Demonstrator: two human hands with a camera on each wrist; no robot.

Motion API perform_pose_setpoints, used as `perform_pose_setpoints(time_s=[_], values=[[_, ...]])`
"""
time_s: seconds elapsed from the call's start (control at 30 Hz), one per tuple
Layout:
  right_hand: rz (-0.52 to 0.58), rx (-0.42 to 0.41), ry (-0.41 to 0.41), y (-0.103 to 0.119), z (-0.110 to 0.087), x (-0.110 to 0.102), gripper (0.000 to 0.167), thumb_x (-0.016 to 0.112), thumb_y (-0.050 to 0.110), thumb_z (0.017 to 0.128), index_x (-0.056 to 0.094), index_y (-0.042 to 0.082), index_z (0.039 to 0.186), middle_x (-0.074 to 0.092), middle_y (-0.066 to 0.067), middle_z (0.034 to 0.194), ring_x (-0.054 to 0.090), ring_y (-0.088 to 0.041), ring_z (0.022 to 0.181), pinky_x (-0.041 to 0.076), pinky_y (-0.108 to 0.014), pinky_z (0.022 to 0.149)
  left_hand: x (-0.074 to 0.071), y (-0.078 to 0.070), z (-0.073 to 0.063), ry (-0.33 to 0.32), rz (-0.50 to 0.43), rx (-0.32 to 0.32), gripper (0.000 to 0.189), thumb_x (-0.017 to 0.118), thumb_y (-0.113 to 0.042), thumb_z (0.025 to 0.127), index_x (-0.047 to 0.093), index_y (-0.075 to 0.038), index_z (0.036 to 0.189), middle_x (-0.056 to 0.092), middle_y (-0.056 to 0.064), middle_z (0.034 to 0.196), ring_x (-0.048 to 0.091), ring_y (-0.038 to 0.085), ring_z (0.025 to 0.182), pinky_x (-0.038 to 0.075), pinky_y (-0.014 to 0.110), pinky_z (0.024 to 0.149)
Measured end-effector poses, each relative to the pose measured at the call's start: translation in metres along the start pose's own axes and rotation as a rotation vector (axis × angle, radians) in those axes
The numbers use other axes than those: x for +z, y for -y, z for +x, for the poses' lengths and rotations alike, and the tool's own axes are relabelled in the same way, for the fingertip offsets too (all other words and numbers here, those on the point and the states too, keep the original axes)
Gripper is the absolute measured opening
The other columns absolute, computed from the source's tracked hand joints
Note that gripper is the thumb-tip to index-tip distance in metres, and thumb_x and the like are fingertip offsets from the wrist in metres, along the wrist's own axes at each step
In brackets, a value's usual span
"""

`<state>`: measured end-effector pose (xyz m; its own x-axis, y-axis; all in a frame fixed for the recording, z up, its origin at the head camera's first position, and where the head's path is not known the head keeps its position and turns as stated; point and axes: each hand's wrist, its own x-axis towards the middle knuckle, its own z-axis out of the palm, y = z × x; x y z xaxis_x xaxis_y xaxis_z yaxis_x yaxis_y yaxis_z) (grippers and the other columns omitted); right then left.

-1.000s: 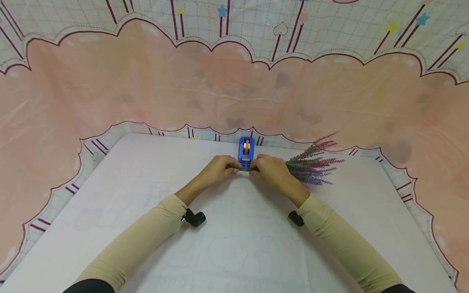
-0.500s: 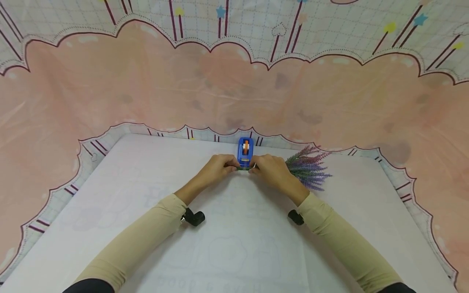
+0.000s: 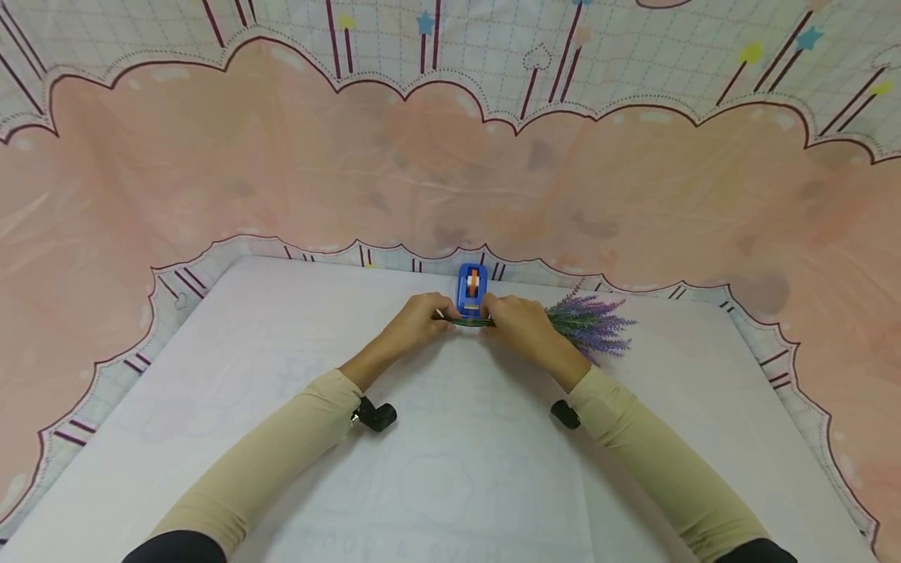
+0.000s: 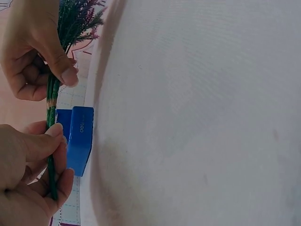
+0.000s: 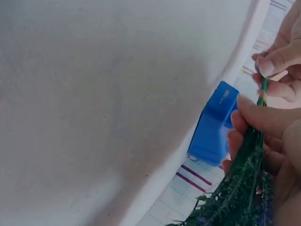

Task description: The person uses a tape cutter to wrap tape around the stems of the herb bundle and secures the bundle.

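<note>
A bunch of artificial lavender (image 3: 594,324) with purple and pink heads lies sideways in both hands over the table. My left hand (image 3: 421,315) pinches the lower ends of its green stems. Nearer the blooms, the right hand (image 3: 524,324) grips the same stems between thumb and fingers. In the left wrist view a brownish band wraps the stems (image 4: 51,117) between the two hands. Just beyond them stands a blue tape dispenser (image 3: 472,287) with an orange core; the stems pass in front of it, and whether they touch it I cannot tell.
The white-covered table (image 3: 422,438) stretches toward me, and its far edge runs close behind the dispenser. A peach and white patterned curtain (image 3: 394,180) hangs beyond that edge. A black wrist camera (image 3: 376,416) sits below the left sleeve.
The flower heads have turned and drawn in closer together. More of the green stems shows between the hands, which have risen slightly.
</note>
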<state>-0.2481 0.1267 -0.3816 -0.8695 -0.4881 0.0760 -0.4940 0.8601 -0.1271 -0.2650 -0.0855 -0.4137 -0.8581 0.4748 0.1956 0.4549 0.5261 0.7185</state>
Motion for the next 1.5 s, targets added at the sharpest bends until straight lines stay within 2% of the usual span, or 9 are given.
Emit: perform_pose_setpoints(time_s=[0.33,0.57,0.9,1.13,1.27,1.4,1.5], values=[[-0.062,-0.048,-0.085,0.0006,0.0012,0.0046,0.013,0.079,0.022,0.091,0.07,0.013,0.094,0.071,-0.001,0.089,0.065,-0.018,0.074,0.055,-0.041,0.064,0.0011,0.0031,0.0,0.012,0.027,-0.017,0.01,0.071,0.005,0.09,0.076,0.0,0.098,0.072,0.012,0.099,0.064,0.023,0.095,0.054,0.039,0.089],[-0.078,-0.047,-0.078,0.0013,0.0015,0.0016,0.012,0.078,0.024,0.091,0.074,0.014,0.098,0.072,-0.001,0.091,0.068,-0.018,0.077,0.057,-0.04,0.065,0.0008,0.0036,0.0002,0.008,0.05,0.005,0.009,0.07,0.003,0.092,0.076,0.001,0.097,0.072,0.013,0.096,0.063,0.024,0.093,0.053,0.04,0.089],[-0.126,-0.056,-0.063,0.0001,0.0031,-0.0005,0.013,0.075,0.028,0.094,0.078,0.015,0.097,0.074,-0.001,0.088,0.067,-0.018,0.073,0.055,-0.038,0.063,-0.0002,0.0016,0.0017,0.014,0.091,-0.004,0.013,0.067,0.002,0.094,0.077,0.001,0.102,0.073,0.013,0.099,0.064,0.023,0.094,0.054,0.039,0.089],[-0.103,-0.051,-0.059,0.0005,0.0036,-0.0014,0.013,0.072,0.026,0.096,0.08,0.015,0.098,0.074,-0.001,0.087,0.068,-0.018,0.074,0.056,-0.038,0.065,-0.0004,0.0018,0.0045,0.009,0.114,0.0,0.015,0.066,0.002,0.095,0.077,0.003,0.104,0.074,0.014,0.101,0.066,0.025,0.094,0.054,0.039,0.089],[-0.078,-0.039,-0.06,-0.001,0.0041,-0.0001,0.013,0.071,0.024,0.096,0.08,0.016,0.1,0.07,-0.002,0.087,0.067,-0.018,0.076,0.057,-0.038,0.066,-0.0005,0.0004,0.0046,0.002,0.088,-0.031,0.013,0.066,0.0,0.096,0.075,0.003,0.105,0.075,0.014,0.101,0.067,0.024,0.094,0.055,0.039,0.089],[-0.063,-0.043,-0.077,-0.0032,0.0057,0.002,0.012,0.072,0.024,0.096,0.08,0.015,0.098,0.067,-0.002,0.083,0.066,-0.019,0.073,0.056,-0.038,0.065,-0.0003,-0.0008,0.0042,-0.006,0.045,-0.069,0.007,0.066,-0.002,0.097,0.07,0.0,0.102,0.074,0.013,0.098,0.067,0.022,0.088,0.056,0.036,0.084],[-0.05,-0.046,-0.089,-0.0047,0.007,0.0032,0.011,0.073,0.023,0.095,0.079,0.014,0.097,0.071,-0.002,0.084,0.068,-0.02,0.076,0.056,-0.039,0.067,-0.0006,-0.0013,0.005,-0.013,0.042,-0.062,0.005,0.067,-0.003,0.096,0.07,0.0,0.098,0.073,0.011,0.096,0.065,0.02,0.087,0.056,0.035,0.082]])
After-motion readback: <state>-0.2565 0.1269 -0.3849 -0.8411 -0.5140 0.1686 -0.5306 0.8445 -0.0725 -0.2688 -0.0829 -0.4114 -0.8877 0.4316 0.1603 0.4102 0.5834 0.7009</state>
